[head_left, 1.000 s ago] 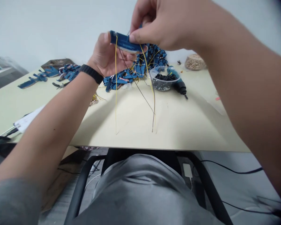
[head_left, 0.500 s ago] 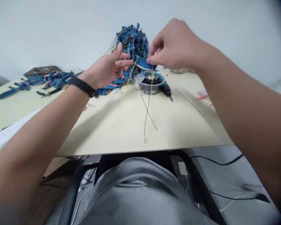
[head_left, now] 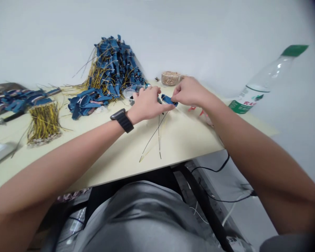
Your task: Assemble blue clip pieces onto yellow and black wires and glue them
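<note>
A short blue strip [head_left: 167, 99] is pinched between the thumb and fingers of my right hand [head_left: 189, 91]. Thin black and yellow wires [head_left: 152, 135] trail from around it toward the table's front edge. My left hand [head_left: 147, 105], palm down with fingers apart, is just left of the strip, its thumb stretched under or beside it; whether they touch I cannot tell. Behind that hand, a clear plastic tub [head_left: 130, 91] is mostly covered. A dark watch [head_left: 123, 119] is on my left wrist.
A tall heap of blue strips with yellow wires [head_left: 115, 66] stands at the back, a smaller pile [head_left: 85, 101] before it. Further left are a yellow wire bundle [head_left: 44, 122] and pliers [head_left: 7, 119]. A tub of beige bits [head_left: 170, 78] and a bottle [head_left: 262, 87] are rightward.
The view has swung right, bringing the bottle into sight. My left hand has turned palm down and is over the tub. The right hand still pinches the blue strip, now lower over the table.
</note>
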`<act>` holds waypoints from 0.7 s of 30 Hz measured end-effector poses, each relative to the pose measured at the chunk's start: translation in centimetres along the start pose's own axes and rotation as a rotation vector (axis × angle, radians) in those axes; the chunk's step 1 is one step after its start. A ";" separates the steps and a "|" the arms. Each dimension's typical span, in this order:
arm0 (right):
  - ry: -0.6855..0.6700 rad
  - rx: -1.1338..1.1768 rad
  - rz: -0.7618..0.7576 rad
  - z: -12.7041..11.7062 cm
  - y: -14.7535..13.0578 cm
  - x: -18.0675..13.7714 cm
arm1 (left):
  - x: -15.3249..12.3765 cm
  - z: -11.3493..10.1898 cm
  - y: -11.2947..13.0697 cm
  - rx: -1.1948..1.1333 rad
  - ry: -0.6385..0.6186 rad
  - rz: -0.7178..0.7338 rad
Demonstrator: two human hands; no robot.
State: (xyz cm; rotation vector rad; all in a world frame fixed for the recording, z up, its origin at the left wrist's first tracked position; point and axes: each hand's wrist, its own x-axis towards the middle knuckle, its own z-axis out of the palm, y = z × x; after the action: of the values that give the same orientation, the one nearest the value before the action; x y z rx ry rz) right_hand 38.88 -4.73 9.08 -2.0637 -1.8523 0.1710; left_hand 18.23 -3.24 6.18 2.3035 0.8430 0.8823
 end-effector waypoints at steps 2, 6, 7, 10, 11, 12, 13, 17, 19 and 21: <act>-0.007 0.009 0.035 0.2 0.8 -0.8 | 0.9 2.1 -0.4 0.167 0.017 -0.047; 0.020 -0.036 0.057 0.6 2.4 -2.3 | 2.0 5.5 0.2 0.433 -0.020 -0.142; 0.024 -0.042 0.063 0.8 2.7 -2.6 | 2.2 6.0 0.6 0.452 -0.038 -0.143; 0.039 -0.051 0.089 1.4 3.6 -3.4 | 2.4 7.2 1.2 0.463 -0.072 -0.123; 0.048 -0.055 0.098 1.6 3.8 -3.7 | 2.4 7.5 1.3 0.465 -0.080 -0.116; 0.054 -0.057 0.106 1.8 4.0 -4.0 | 2.4 7.7 1.3 0.467 -0.087 -0.110; 0.057 -0.051 0.110 2.0 4.2 -4.3 | 2.3 8.0 1.2 0.466 -0.095 -0.105; 0.042 0.028 0.072 2.2 5.7 -5.6 | 2.0 8.7 0.4 0.428 -0.117 -0.092; 0.053 0.071 0.022 2.2 6.7 -6.5 | 1.8 9.0 0.0 0.408 -0.123 -0.102; 0.076 0.101 0.007 2.2 7.5 -7.6 | 1.7 9.2 -0.4 0.394 -0.138 -0.122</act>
State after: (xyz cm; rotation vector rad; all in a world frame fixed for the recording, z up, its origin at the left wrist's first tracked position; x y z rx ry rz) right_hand 44.16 -12.33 3.30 -1.9810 -1.7552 0.1811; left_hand 25.70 -4.02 0.66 2.5748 1.1659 0.5318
